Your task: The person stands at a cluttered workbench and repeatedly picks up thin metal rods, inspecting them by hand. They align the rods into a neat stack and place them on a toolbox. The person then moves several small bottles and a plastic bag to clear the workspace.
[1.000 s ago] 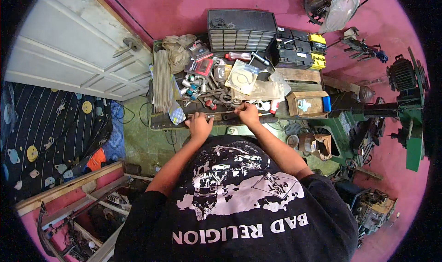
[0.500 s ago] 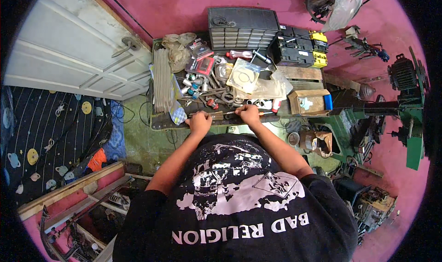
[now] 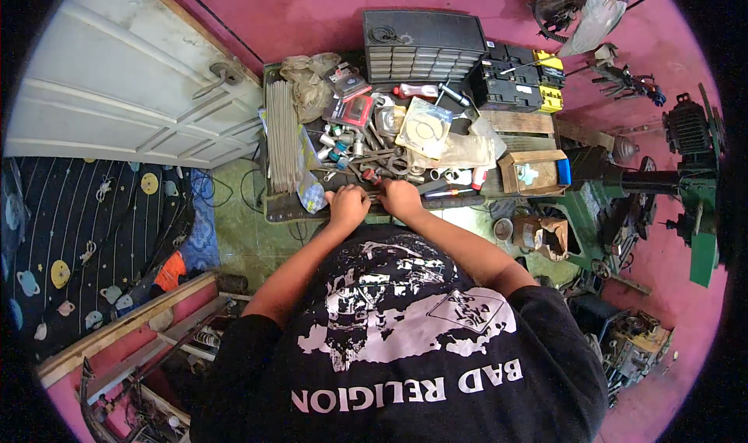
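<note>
My left hand (image 3: 348,204) and my right hand (image 3: 401,199) are close together at the near edge of the workbench (image 3: 292,208). Both have closed fingers, and a small thin piece shows in the narrow gap between them, too hidden to name. Just beyond my right fingertips lies a red-handled tool (image 3: 372,176). A thin light-coloured tool (image 3: 442,194) rests to the right of that hand, with a dark bar (image 3: 460,201) along the bench edge. Sockets (image 3: 336,151) and wrenches (image 3: 379,156) lie heaped beyond my hands.
A bundle of thin grey rods (image 3: 282,139) lies at the bench's left. Farther back stand a drawer cabinet (image 3: 425,53) and black batteries (image 3: 506,84). A flat plastic packet (image 3: 423,127) covers some tools. An open wooden box (image 3: 538,172) is at right, near a green machine (image 3: 588,209).
My right hand has moved left, toward my left hand, narrowing the gap where a long thin piece showed between them. The whole view has shifted slightly.
</note>
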